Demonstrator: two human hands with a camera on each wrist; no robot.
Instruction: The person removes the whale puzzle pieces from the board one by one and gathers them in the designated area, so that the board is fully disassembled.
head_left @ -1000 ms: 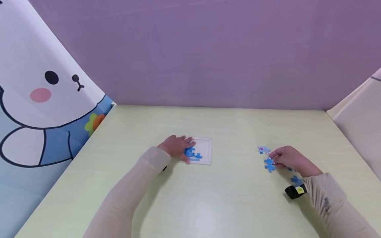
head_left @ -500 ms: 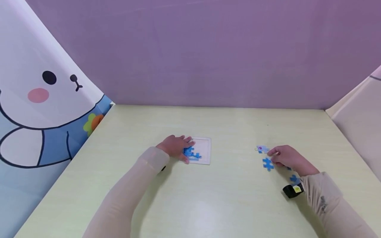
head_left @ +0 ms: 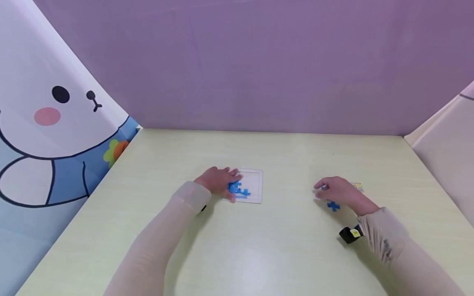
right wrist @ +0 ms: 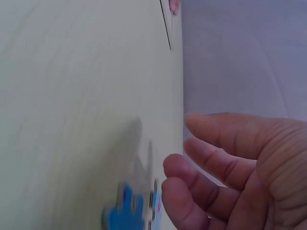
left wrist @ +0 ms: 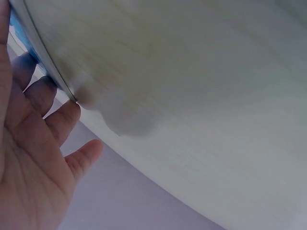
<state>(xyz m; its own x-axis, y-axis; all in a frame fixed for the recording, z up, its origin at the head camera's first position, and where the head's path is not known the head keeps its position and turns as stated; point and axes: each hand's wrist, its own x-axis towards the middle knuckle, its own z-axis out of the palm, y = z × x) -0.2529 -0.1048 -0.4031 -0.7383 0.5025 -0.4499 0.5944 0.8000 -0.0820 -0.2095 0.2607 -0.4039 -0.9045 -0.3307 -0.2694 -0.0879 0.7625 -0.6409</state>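
My left hand (head_left: 218,182) rests with fingers spread over the left side of a white puzzle frame (head_left: 261,187). Blue puzzle pieces (head_left: 237,188) lie inside it, partly covered by that hand. In the left wrist view, the fingers (left wrist: 62,120) reach to the frame's edge. Over the loose pieces at the right, my right hand (head_left: 338,191) hovers with fingers loosely bent, and the right wrist view shows nothing between thumb and fingertips. A blue puzzle piece (head_left: 333,206) lies below it on the table. Beside that is a pale piece with a pink mark (right wrist: 157,206), mostly hidden in the head view.
A yellow-speckled puzzle piece (head_left: 357,186) lies behind the right hand. A black wrist camera (head_left: 349,234) hangs under the right sleeve. A purple cloth wall (head_left: 274,70) closes off the table's (head_left: 289,246) far edge, and a cartoon-printed sheet (head_left: 66,135) stands at the left.
My right hand has shifted left, off its spot beside the blue piece, and now covers most of the pink-marked piece. The yellow-speckled piece has come into view. My left hand stays put.
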